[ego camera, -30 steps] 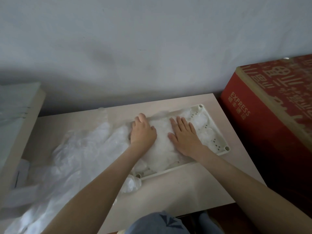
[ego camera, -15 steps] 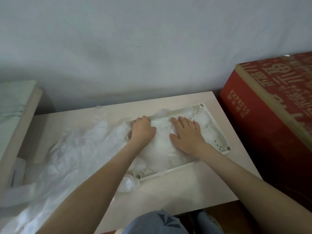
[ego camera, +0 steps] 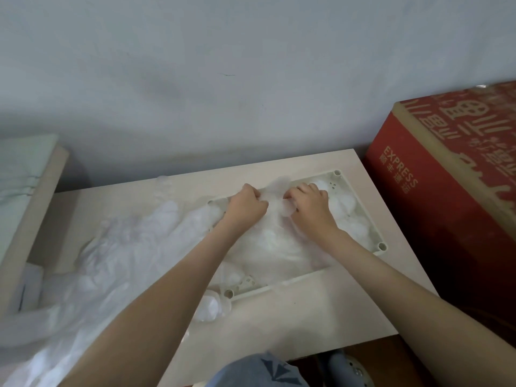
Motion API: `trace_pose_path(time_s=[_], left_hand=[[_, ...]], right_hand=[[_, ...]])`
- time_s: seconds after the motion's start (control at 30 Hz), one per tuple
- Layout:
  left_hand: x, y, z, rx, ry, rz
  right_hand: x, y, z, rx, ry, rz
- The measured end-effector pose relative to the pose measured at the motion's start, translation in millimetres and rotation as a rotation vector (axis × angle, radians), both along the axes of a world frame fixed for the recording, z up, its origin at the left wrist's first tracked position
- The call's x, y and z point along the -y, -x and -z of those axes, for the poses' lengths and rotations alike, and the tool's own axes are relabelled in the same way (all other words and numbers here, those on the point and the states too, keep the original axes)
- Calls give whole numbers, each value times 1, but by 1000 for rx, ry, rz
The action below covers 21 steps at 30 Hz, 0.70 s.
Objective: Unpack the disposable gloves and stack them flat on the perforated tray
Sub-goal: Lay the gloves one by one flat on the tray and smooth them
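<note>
The gloves (ego camera: pixel 276 210) pinched by the left hand (ego camera: pixel 245 208) and right hand (ego camera: pixel 311 208) are thin plastic film, milky, half see-through, crinkled and faintly shiny; the tray (ego camera: pixel 380 245) under both hands is hard cream plastic, matt, pierced with small holes; left of the left hand a heap (ego camera: pixel 125 261) of the same filmy white plastic lies wrinkled; the table (ego camera: pixel 293 325) nearer than the hands looks like pale wood-grain laminate, smooth and matt; right of the right hand the box (ego camera: pixel 446 219) is red printed cardboard, dull, with a tan strip, seemingly tape, along its top edge; the wall (ego camera: pixel 223 79) beyond the hands is matt paint, faintly scuffed.
</note>
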<state>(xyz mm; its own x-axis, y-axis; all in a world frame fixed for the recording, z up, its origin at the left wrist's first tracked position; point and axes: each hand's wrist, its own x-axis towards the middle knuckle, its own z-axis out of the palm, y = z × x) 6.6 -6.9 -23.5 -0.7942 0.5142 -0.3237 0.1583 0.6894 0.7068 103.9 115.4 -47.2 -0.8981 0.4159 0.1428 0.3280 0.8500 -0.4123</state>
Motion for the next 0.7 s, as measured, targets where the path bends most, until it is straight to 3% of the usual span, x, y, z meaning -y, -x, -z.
trace_pose_path(time_s=[0.23, 0.43, 0.7], left_hand=[[-4, -1, -4, -2, 34, 47], [-7, 0, -4, 47, -57, 40], [-10, 2, -7, 139, -150, 27]], right_hand=[[-5, 5, -7, -99, 558, 136], [-13, 1, -14, -143, 855, 170], [-18, -2, -27, -187, 899, 200]])
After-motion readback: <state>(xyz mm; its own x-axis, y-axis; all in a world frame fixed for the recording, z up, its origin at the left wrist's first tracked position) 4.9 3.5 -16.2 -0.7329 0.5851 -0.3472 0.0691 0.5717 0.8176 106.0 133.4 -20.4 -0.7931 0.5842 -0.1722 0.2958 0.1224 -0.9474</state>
